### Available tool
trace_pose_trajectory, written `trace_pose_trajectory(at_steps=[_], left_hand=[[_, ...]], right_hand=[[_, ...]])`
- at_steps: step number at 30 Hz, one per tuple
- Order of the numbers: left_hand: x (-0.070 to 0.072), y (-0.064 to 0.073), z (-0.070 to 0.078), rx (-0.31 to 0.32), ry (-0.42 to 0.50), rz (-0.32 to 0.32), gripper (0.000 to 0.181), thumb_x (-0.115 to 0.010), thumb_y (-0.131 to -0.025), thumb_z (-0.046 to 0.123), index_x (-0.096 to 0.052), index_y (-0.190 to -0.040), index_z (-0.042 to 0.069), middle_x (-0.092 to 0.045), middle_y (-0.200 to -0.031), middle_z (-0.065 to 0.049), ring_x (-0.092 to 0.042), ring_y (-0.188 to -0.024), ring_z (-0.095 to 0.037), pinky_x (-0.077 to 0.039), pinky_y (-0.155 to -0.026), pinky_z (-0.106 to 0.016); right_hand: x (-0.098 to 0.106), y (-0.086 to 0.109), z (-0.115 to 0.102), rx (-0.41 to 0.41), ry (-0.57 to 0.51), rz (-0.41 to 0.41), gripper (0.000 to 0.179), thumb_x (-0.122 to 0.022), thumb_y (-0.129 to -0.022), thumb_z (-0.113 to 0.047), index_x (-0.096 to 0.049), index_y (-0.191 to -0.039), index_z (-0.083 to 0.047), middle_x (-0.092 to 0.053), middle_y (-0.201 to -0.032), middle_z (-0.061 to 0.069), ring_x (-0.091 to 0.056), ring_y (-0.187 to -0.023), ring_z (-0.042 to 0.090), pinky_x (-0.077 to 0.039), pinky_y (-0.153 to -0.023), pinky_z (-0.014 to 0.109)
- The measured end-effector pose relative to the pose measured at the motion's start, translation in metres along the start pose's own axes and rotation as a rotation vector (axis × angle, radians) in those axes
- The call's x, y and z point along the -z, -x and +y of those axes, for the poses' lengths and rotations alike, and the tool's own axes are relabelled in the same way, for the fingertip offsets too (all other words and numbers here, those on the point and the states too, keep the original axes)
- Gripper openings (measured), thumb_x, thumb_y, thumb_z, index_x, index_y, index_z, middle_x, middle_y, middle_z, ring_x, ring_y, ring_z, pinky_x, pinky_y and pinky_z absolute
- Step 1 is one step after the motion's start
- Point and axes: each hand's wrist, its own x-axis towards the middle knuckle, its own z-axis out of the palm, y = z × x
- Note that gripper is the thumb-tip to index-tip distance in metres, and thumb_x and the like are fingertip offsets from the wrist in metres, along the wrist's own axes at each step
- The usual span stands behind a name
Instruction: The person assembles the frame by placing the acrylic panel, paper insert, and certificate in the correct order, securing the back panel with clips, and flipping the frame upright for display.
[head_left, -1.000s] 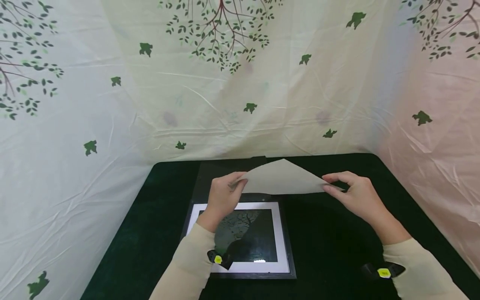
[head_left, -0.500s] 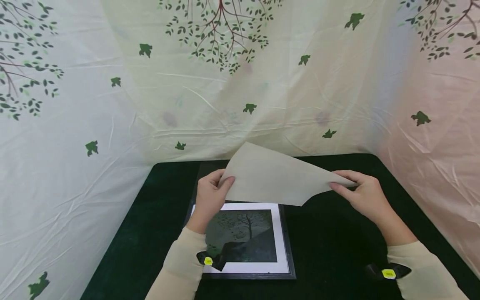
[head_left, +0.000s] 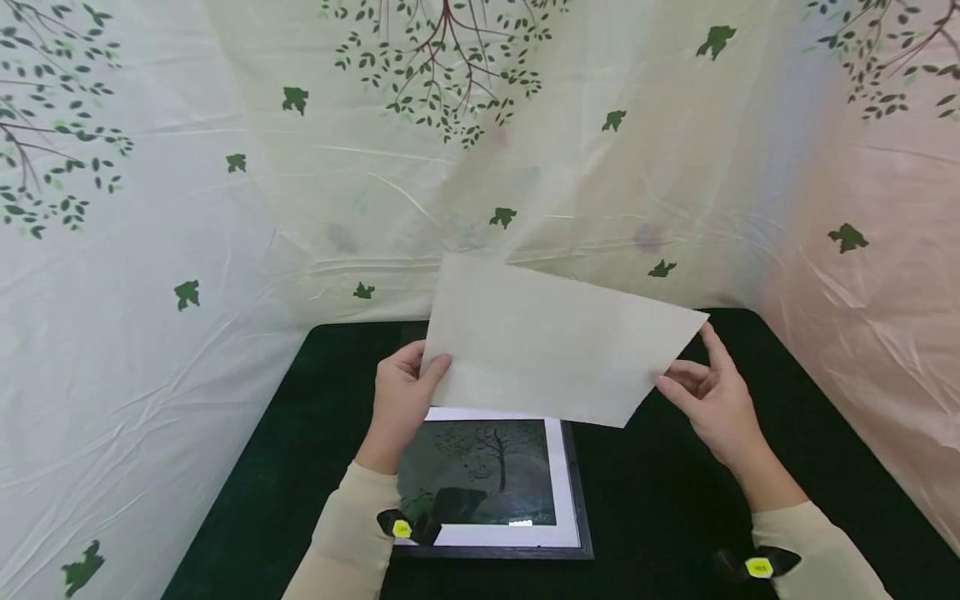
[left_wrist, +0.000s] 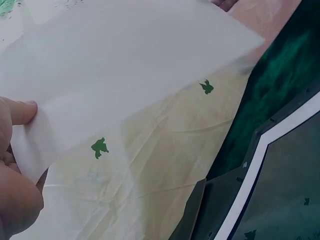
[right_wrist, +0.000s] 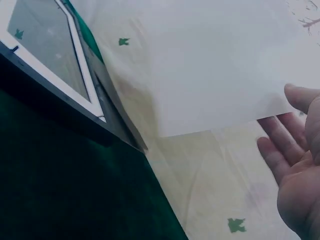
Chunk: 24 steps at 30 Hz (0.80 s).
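A blank whitish sheet of paper (head_left: 547, 342) is held up, tilted, over the table. My left hand (head_left: 402, 392) pinches its left edge, thumb in front and fingers behind; the left wrist view shows that thumb (left_wrist: 22, 112) on the paper. At the right edge, my right hand (head_left: 716, 408) holds the sheet between thumb and fingers, the index finger reaching up to the top corner. Below the paper lies a dark picture frame (head_left: 585, 533) with a white border around a glossy dark panel that reflects a tree. The sheet and left arm hide parts of the frame.
The table has a dark green cloth (head_left: 660, 500). A dark flap (right_wrist: 117, 107) stands out from the frame's far side in the right wrist view. Behind and at the sides hangs a pale curtain (head_left: 570, 183) printed with leaves and branches.
The sheet has been raised and turned so its face shows more fully and flatter. My left hand has moved left; the right hand first went right, then shifted its hold with the index finger extended.
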Motion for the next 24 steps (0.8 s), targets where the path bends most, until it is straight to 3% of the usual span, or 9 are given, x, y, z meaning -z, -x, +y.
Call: trace_pose_trajectory(at_steps=[2,4,7,10,19,24], left_hand=[[0.001,0.001,0.0,0.032,0.033,0.007,0.027,-0.069,-0.09,0.021,-0.069,-0.11,0.004,-0.072,-0.099,-0.013,-0.071,-0.084,-0.023,-0.058,-0.069,-0.038],[0.003,0.003,0.001,0.061,0.065,0.021,0.029,-0.07,-0.089,0.021,-0.069,-0.111,0.003,-0.072,-0.098,-0.014,-0.071,-0.084,-0.024,-0.057,-0.07,-0.039],[0.005,0.005,0.001,0.096,0.1,0.041,0.03,-0.07,-0.089,0.02,-0.068,-0.113,0.002,-0.071,-0.099,-0.015,-0.071,-0.085,-0.024,-0.057,-0.071,-0.041],[0.007,0.007,0.0,0.118,0.123,0.052,0.029,-0.07,-0.089,0.018,-0.067,-0.113,0.002,-0.071,-0.101,-0.015,-0.071,-0.087,-0.025,-0.057,-0.071,-0.042],[0.01,0.011,-0.001,0.148,0.068,0.028,0.028,-0.068,-0.091,0.016,-0.065,-0.117,0.005,-0.071,-0.105,-0.013,-0.07,-0.09,-0.024,-0.056,-0.074,-0.043],[0.014,0.018,0.018,0.15,-0.02,-0.054,0.035,-0.061,-0.095,0.008,-0.057,-0.13,0.003,-0.066,-0.119,-0.013,-0.068,-0.097,-0.022,-0.056,-0.077,-0.036]], right_hand=[[-0.005,0.005,-0.001,0.045,0.042,0.006,0.1,-0.067,-0.088,0.002,0.001,-0.155,-0.029,-0.069,-0.106,-0.009,-0.066,-0.09,0.004,-0.049,-0.079,0.013],[-0.012,0.009,-0.003,0.104,0.09,0.019,0.106,-0.068,-0.085,0.008,0.002,-0.155,-0.03,-0.069,-0.107,-0.006,-0.067,-0.087,0.003,-0.05,-0.077,0.014],[-0.021,0.013,-0.009,0.202,0.142,0.013,0.105,-0.067,-0.079,0.018,-0.008,-0.156,-0.02,-0.066,-0.111,0.007,-0.067,-0.085,0.003,-0.051,-0.076,0.014],[-0.029,0.015,-0.016,0.247,0.162,-0.017,0.094,-0.067,-0.076,0.022,-0.023,-0.153,-0.009,-0.058,-0.115,0.017,-0.066,-0.083,0.003,-0.052,-0.072,0.014],[-0.032,0.016,-0.007,0.097,0.074,-0.087,0.079,-0.068,-0.085,0.006,-0.032,-0.151,-0.017,-0.044,-0.133,0.011,-0.064,-0.096,0.003,-0.055,-0.071,0.022],[-0.032,0.02,-0.003,0.056,0.075,-0.072,0.073,-0.068,-0.088,0.0,-0.034,-0.15,-0.019,-0.051,-0.129,0.015,-0.065,-0.093,0.006,-0.055,-0.071,0.023]])
